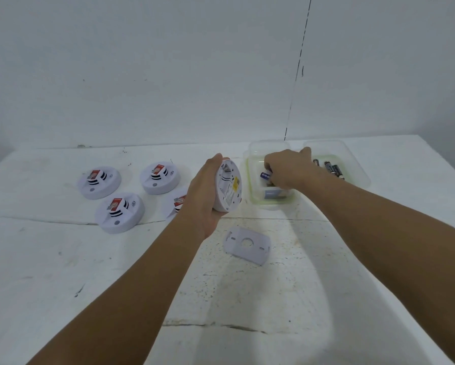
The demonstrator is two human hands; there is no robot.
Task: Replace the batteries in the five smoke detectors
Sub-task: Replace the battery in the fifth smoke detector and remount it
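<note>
On the white table, far left, four smoke alarms sit close together. Next, the left hand curls around a fifth alarm, held up on its edge with its back open. A flat cover lies below it. Right of that, the right hand reaches into a clear box and pinches a blue battery. Dark batteries lie in another box, far right.
</note>
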